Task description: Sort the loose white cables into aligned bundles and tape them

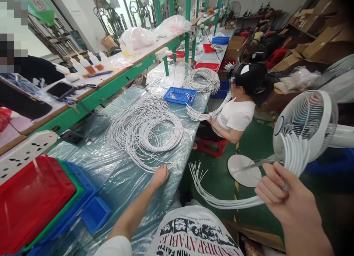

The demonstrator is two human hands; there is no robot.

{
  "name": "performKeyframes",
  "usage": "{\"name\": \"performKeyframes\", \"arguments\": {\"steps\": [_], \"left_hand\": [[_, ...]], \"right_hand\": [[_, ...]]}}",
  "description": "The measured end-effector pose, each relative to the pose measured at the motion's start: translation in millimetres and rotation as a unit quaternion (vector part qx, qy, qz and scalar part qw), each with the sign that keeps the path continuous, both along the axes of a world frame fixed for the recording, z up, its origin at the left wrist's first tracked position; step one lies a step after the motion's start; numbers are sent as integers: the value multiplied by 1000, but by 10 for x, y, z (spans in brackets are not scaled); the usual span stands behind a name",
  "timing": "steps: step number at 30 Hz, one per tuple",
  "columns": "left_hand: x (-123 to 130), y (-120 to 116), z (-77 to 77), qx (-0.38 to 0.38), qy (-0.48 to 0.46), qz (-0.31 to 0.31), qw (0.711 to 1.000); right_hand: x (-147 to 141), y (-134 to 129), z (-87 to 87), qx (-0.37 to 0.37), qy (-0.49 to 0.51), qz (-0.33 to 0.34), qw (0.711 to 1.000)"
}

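Observation:
A bundle of white cables (229, 203) is gripped in my raised right hand (287, 197), to the right of the table. One end of the bundle fans out upward past my fist, and the rest curves down to the left, with its loose ends spread. My left hand (160, 176) is over the table at the near edge of a large heap of white cables (129, 130). Its fingers are pinched together on a thin white cable there. A neater round coil of cable (177, 138) lies on top of the heap's right side.
A blue tray (180, 96) of small white parts stands beyond the coils. Stacked red, green and blue trays (35, 200) occupy the near left. A co-worker (235, 112) sits at the table's right side with cables. A white fan (304, 127) stands at right.

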State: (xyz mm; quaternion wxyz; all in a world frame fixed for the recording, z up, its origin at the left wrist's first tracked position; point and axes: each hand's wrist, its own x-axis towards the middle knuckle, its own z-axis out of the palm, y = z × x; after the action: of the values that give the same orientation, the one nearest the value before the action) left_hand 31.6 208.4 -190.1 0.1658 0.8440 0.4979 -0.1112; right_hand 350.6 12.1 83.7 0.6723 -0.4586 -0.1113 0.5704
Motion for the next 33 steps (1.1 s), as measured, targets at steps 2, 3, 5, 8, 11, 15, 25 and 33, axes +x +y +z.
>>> {"name": "performKeyframes", "arguments": {"steps": [2, 3, 5, 8, 11, 15, 25, 33], "left_hand": [[-24, -3, 117, -3, -34, 9, 999], [-42, 1, 183, -2, -52, 12, 999], [-87, 17, 316, 1, -82, 19, 996], [-162, 44, 482, 5, -110, 38, 993], [-225, 67, 603, 16, -136, 64, 988], [-232, 66, 822, 37, -183, 94, 978], [484, -597, 2063, -109, -448, 8, 887], [653, -641, 2187, -119, -489, 12, 864]], "right_hand": [[-53, 60, -40, -1, 19, 22, 1000], [-89, 95, -68, -2, 30, 34, 999], [-171, 174, -135, -2, 41, 54, 998], [-296, 289, -224, 6, 34, 77, 996], [-384, 368, -263, 17, 42, 93, 995], [-455, 448, -304, 22, 64, 98, 993], [-1198, 907, -660, -22, -94, 66, 993], [-1251, 949, -647, 35, -53, 60, 996]]}}
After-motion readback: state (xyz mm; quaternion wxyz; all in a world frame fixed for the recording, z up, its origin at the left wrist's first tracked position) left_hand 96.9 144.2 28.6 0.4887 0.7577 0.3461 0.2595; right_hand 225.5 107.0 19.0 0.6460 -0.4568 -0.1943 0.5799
